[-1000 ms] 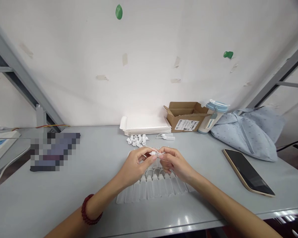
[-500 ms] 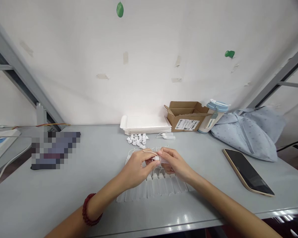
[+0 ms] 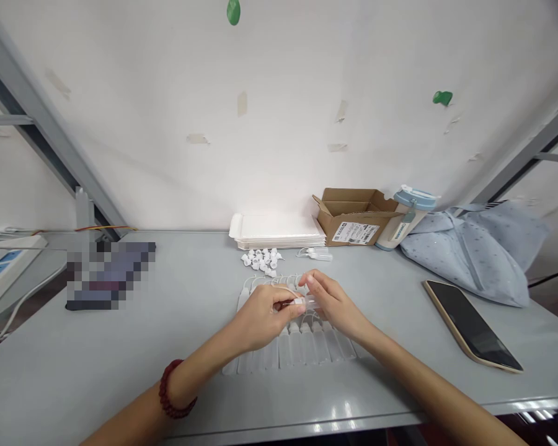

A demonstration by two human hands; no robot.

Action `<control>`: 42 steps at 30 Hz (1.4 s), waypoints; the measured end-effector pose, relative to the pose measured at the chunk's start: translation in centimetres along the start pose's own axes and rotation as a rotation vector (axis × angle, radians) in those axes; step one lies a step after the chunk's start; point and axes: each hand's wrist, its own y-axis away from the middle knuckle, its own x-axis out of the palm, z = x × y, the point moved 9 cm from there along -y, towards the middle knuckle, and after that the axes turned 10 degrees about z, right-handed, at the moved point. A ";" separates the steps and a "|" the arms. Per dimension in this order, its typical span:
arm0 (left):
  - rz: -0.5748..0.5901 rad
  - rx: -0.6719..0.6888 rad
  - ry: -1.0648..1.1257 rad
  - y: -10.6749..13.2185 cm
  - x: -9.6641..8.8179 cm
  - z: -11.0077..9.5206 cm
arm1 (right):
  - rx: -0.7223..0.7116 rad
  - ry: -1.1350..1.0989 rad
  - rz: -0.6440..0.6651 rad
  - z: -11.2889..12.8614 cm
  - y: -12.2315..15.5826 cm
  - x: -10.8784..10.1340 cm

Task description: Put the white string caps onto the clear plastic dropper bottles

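Between my hands, above the grey table point(image 3: 177, 297), is a small clear plastic dropper bottle point(image 3: 312, 302) lying sideways. My left hand point(image 3: 260, 317) pinches its white cap point(image 3: 299, 301) between thumb and fingers. Around the clear body curl the lower fingers of my right hand point(image 3: 338, 308), while its upper fingers are lifted off; their exact contact is partly hidden. Below my hands lie several capped bottles point(image 3: 296, 348) in a row, their thin white cords showing. Another row behind is mostly covered by my hands. A pile of loose white caps point(image 3: 261, 260) sits farther back.
At the wall are a stack of white envelopes point(image 3: 279, 232), an open cardboard box point(image 3: 356, 217) and a blue-lidded cup point(image 3: 407, 217). To the right lie a grey-blue cloth bag point(image 3: 469, 260) and a phone point(image 3: 472, 325). A blurred-out dark object point(image 3: 116, 275) and a power strip point(image 3: 9, 266) are left.
My right hand's upper fingers have lifted away from the cap, uncovering more of the bottle's clear body. My left hand stays on the cap. The whole view has shifted slightly.
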 end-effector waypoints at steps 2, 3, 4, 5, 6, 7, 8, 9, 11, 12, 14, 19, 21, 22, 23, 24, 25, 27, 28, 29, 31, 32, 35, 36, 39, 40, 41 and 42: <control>-0.059 0.071 -0.102 0.2 -0.2 -0.6 | 0.088 -0.136 0.053 -0.8 0.0 0.4; -0.085 0.112 -0.164 0.4 -0.2 -1.0 | 0.137 -0.204 0.084 -1.2 0.0 0.7; -0.104 0.150 -0.222 0.6 -0.2 -1.3 | 0.181 -0.262 0.116 -1.6 0.1 1.0; -0.116 0.180 -0.270 0.7 -0.1 -1.6 | 0.213 -0.306 0.145 -1.8 0.2 1.3; -0.120 0.200 -0.300 0.8 0.0 -1.8 | 0.233 -0.335 0.168 -2.0 0.2 1.4; -0.115 0.206 -0.307 0.9 0.1 -1.9 | 0.243 -0.353 0.180 -2.0 0.2 1.5; -0.103 0.199 -0.292 0.8 0.2 -1.8 | 0.247 -0.362 0.184 -1.9 0.3 1.5; -0.087 0.186 -0.260 0.7 0.3 -1.8 | 0.251 -0.368 0.183 -1.9 0.3 1.5; -0.075 0.136 -0.175 0.5 0.2 -1.5 | 0.265 -0.377 0.180 -1.9 0.3 1.4; -0.087 0.098 -0.137 0.4 0.0 -1.3 | 0.268 -0.381 0.178 -1.9 0.3 1.4; -0.120 0.012 -0.084 0.2 -0.4 -0.6 | 0.258 -0.383 0.170 -1.9 0.3 1.3; -0.141 0.040 -0.205 0.4 0.0 -0.4 | 0.234 -0.357 0.142 -1.9 0.3 0.9; -0.179 0.145 -0.319 0.7 0.3 -1.1 | 0.237 -0.359 0.154 -1.9 0.3 1.0; -0.193 0.182 -0.355 0.9 0.4 -1.3 | 0.238 -0.361 0.161 -1.9 0.3 1.0; -0.200 0.205 -0.372 1.1 0.5 -1.4 | 0.238 -0.361 0.168 -1.8 0.3 1.1; -0.197 0.213 -0.369 1.1 0.6 -1.4 | 0.239 -0.358 0.173 -1.8 0.3 1.1; -0.190 0.211 -0.346 1.1 0.6 -1.4 | 0.241 -0.354 0.178 -1.7 0.4 1.1; -0.181 0.183 -0.254 1.0 0.4 -1.3 | 0.254 -0.344 0.195 -1.7 0.5 1.3; -0.182 0.152 -0.193 0.9 0.2 -1.1 | 0.258 -0.342 0.205 -1.6 0.5 1.4; -0.184 0.107 -0.125 0.7 -0.1 -0.9 | 0.250 -0.342 0.211 -1.5 0.6 1.4; -0.193 0.000 0.021 0.5 -0.6 -0.1 | 0.194 -0.332 0.207 -0.9 0.5 1.3; -0.195 -0.057 0.097 0.5 -0.8 0.4 | 0.145 -0.313 0.195 -0.4 0.4 1.1; -0.198 -0.179 0.296 0.5 -1.2 1.6 | -0.016 -0.171 0.135 1.4 0.4 0.1; -0.196 -0.202 0.340 0.5 -1.4 1.9 | -0.058 -0.107 0.117 1.9 0.4 -0.1; -0.206 -0.195 0.369 0.4 -1.7 2.4 | -0.133 0.028 0.071 2.6 0.4 -0.6; -0.229 -0.165 0.337 0.4 -2.0 2.3 | -0.142 0.039 0.061 2.6 0.4 -0.7; -0.264 -0.123 0.280 0.5 -2.2 2.1 | -0.144 0.036 0.053 2.5 0.3 -0.7; -0.306 -0.071 0.206 0.6 -2.5 1.8 | -0.141 0.025 0.048 2.3 0.3 -0.7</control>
